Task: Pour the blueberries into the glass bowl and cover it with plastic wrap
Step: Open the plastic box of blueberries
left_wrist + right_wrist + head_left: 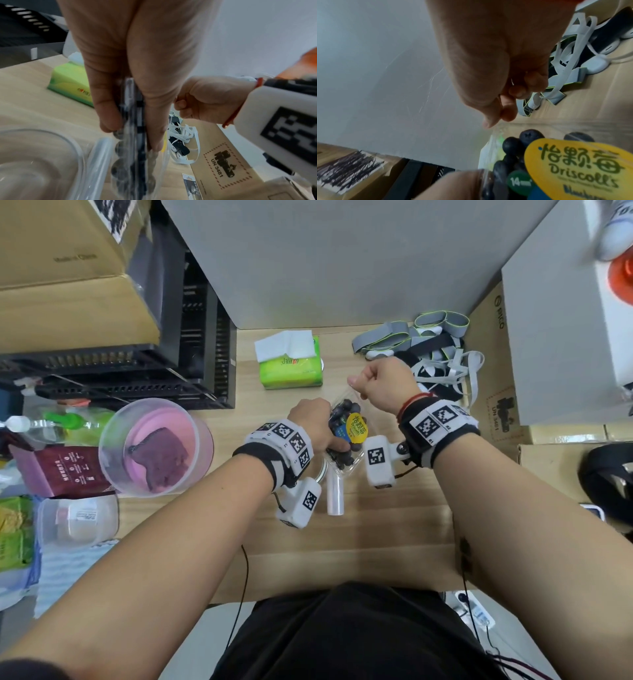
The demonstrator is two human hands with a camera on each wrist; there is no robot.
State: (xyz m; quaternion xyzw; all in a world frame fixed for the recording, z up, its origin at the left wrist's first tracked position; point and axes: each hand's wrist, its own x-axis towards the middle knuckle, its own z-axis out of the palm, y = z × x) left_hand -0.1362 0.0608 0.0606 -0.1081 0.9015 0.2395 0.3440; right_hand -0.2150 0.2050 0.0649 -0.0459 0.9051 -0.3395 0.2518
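1. Clear plastic blueberry clamshell (344, 436) stands on edge above the table, gripped by the left hand (313, 424); in the left wrist view the thumb sits on one face and the fingers (106, 108) curl round the other, squeezing the pack (133, 135) between them.
2. Right hand (380, 380) is closed into a tight pinch at the pack's far top corner; the right wrist view shows thumb and forefinger (489, 119) pressed together on the thin clear edge of the lid, the other fingers curled into the palm.
3. Blueberries (522, 139) remain inside the pack, behind a yellow Driscoll's label (580, 169).
4. Glass bowl (39, 155) sits on the wooden table (376, 542) just below and beside the left hand, mostly hidden under the left wrist in the head view.
5. Plastic wrap roll (335, 494) lies beside the bowl, under the pack.
6. Farther out stand a green tissue pack (291, 364), a pile of grey and white straps (431, 350), and a translucent tub (156, 446) with a pink item inside.
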